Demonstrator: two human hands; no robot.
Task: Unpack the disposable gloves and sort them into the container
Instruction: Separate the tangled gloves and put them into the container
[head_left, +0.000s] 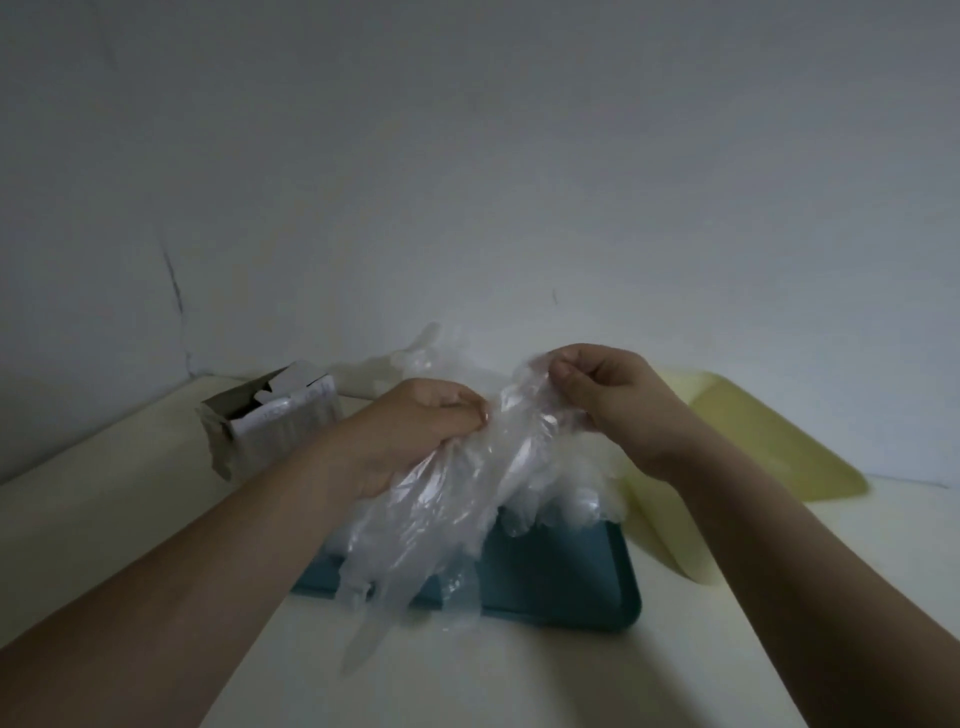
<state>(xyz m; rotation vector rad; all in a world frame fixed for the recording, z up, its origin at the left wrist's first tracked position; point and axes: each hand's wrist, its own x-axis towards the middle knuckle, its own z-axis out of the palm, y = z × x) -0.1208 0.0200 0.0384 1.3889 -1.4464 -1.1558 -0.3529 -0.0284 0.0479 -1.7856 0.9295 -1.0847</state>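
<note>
Holding a bunch of clear disposable gloves (457, 499) above the teal container (561, 587), the person works with both hands close together. The left hand (426, 421) has its fingers curled round the upper part of the bunch and grips it. The right hand (608, 395) pinches a thin edge of film at the top between thumb and fingers, probably to separate one glove from the rest. The lower part of the bunch hangs over the container, and some glove fingers pass over its near rim and reach the table (130, 519). More loose gloves (415, 353) lie behind the hands, near the wall. An open cardboard box (234, 436) stands on the left, and a pale yellow tray (769, 436) lies on the right, near the container.

I see several risks. The film is very thin and clings to itself, so a pull may bring several gloves at once, or stretch and tear one. If the left hand loosens, the bunch can slide over the rim onto the table, because part of it already hangs outside. The light is weak and the gloves are transparent, so it is easy to misjudge where one layer ends.
</note>
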